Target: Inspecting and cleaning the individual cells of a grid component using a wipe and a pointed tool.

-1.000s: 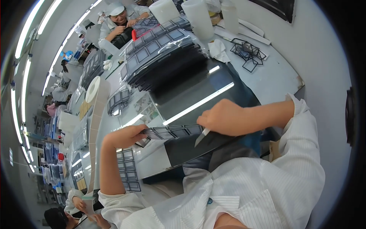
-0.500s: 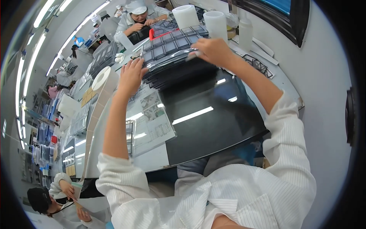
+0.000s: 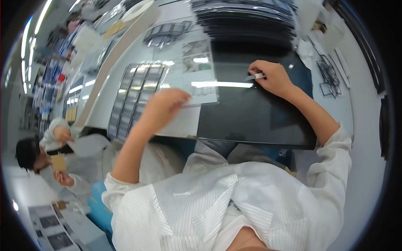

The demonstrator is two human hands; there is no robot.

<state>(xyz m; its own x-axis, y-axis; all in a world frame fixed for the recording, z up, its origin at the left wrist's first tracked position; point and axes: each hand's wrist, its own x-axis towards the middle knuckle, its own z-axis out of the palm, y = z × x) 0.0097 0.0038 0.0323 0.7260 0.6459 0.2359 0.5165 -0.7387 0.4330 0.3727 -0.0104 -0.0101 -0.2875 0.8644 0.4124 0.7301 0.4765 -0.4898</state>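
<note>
My right hand (image 3: 272, 77) is closed over the black glossy mat (image 3: 243, 113). A small pointed blade (image 3: 250, 78), grey with a white part by the fingertips, sticks out to the left from its fingers. Smeared by motion, my left hand (image 3: 165, 109) hovers at the near left corner of a clear-covered instruction sheet (image 3: 197, 90). Its fingers look bent, but what is between them, if anything, cannot be made out. Left of that hand lies a panel of dark-framed grey rectangles (image 3: 134, 98). Beyond the mat rises a stack of black framed sheets (image 3: 247, 25).
Several loose framed pieces (image 3: 165, 33) lie beyond the sheet. A wide roll of tape (image 3: 136, 11) trails its strip (image 3: 111, 54) along the left. Thin black frames (image 3: 328, 77) sit at the right by the wall. At lower left a co-worker (image 3: 54, 154) holds a tan card.
Both hands have left the stack and come back toward me. The view has tilted down. The blade in my right hand now shows, and the framed panel at left is in fuller view.
</note>
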